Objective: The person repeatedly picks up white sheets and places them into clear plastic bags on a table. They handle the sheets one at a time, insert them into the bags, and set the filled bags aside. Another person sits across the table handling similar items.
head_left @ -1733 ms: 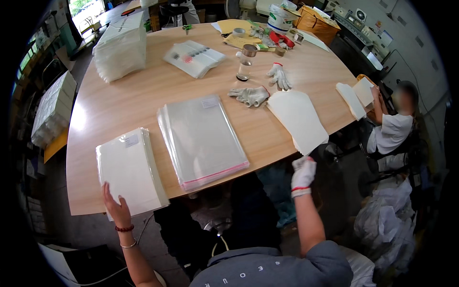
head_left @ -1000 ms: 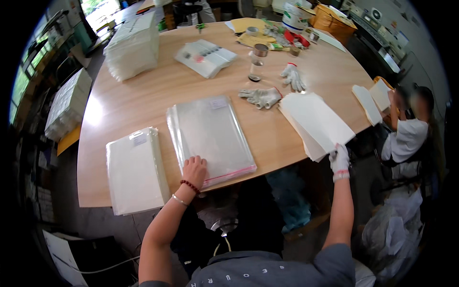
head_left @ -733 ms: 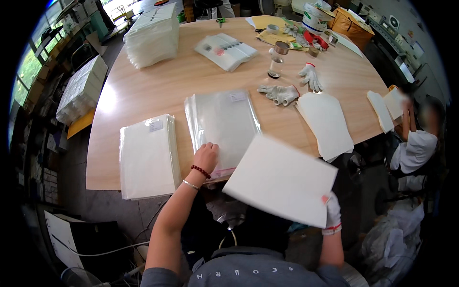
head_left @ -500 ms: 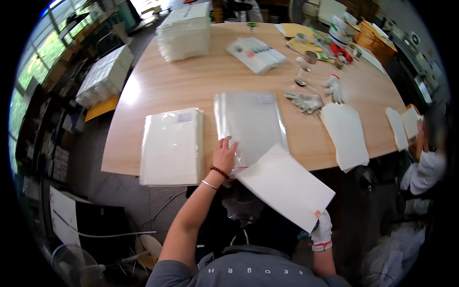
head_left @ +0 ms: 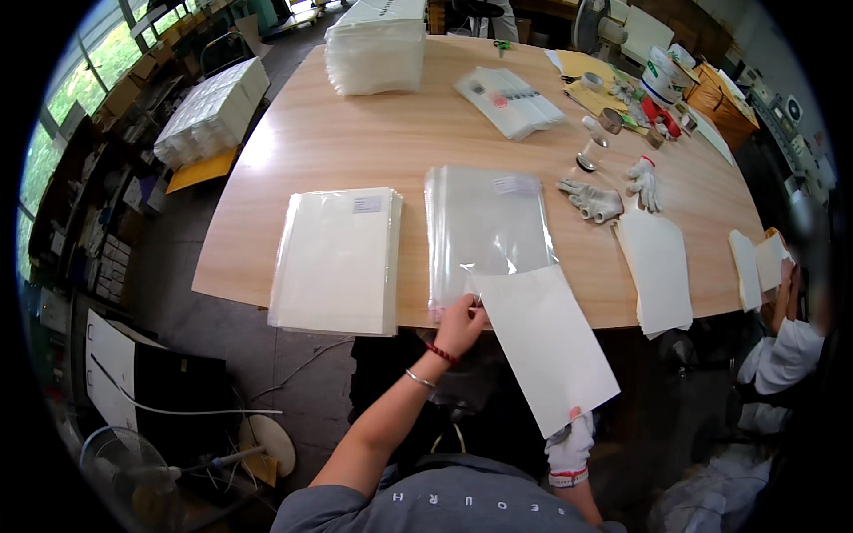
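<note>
In front of me a stack of clear plastic bags (head_left: 489,213) lies on the table, with a small pale label near its far edge. My bare left hand (head_left: 464,324), with a red bead bracelet and a silver bangle at the wrist, pinches the near edge of the top plastic bag. My right hand (head_left: 570,440), in a white glove that leaves the thumb tip bare, grips the near end of a white paper sheet (head_left: 551,346). The sheet's far end overlaps the bags' near part; its near end hangs past the table edge. The right fingers are partly hidden under the sheet.
A stack of filled bags (head_left: 336,262) lies to the left. White gloves (head_left: 591,201) and loose white sheets (head_left: 656,271) lie to the right. Farther back are a tall bag pile (head_left: 375,58) and a tape dispenser (head_left: 659,117). Another person's hand (head_left: 786,274) is at far right.
My left hand has moved right and closed on the bag's near edge. My right hand has swung the sheet more in line with the bags, its far end now over them.
</note>
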Motion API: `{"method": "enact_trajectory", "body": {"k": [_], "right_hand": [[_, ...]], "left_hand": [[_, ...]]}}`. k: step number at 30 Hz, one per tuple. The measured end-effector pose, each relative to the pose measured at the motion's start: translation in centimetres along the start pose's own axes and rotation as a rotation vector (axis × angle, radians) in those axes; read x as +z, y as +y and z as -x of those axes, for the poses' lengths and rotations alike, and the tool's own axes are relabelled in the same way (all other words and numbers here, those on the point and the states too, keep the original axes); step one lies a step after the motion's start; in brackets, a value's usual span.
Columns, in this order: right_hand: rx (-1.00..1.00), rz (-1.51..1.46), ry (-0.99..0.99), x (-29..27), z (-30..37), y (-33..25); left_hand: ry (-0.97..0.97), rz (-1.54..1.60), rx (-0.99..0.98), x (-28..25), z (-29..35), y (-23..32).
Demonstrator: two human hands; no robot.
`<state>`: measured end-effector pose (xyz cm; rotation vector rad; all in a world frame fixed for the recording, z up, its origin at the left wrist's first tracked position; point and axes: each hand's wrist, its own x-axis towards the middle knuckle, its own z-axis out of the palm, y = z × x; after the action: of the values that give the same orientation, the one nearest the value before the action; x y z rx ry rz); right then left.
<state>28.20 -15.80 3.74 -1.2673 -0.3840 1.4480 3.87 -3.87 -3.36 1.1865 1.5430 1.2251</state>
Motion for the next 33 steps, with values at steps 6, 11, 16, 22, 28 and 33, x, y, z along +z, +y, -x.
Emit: {"method": "enact_trajectory", "body": {"k": [6,11,16,22,28,33], "right_hand": [[0.202,0.029,-0.088,-0.4,1.2,-0.1],[0.312,-0.088,-0.135,2.0,-1.9,3.1],[0.267,-0.189,-0.265,5.9,-10.6,7.0],[0.435,0.027,-0.322,4.2,-11.2,4.2],[-0.68,1.051,-0.621,8.0,-9.0,4.9],[-0.804,1.298,-0.794,11.1,-9.4,9.1]], "left_hand": [[-0.151,0.09,0.02,8.0,0.2,-4.9],[-0.221,0.139,-0.217,10.0,6.3,-10.2],[-0.176,0.591,-0.308,9.3,7.9,-10.2],[-0.144,0.578,-0.351,3.5,7.4,-7.4],[-0.207,0.438,-0.399,-0.5,7.1,-8.2],[-0.07,0.648,-0.581,0.3,7.5,-7.3]]}}
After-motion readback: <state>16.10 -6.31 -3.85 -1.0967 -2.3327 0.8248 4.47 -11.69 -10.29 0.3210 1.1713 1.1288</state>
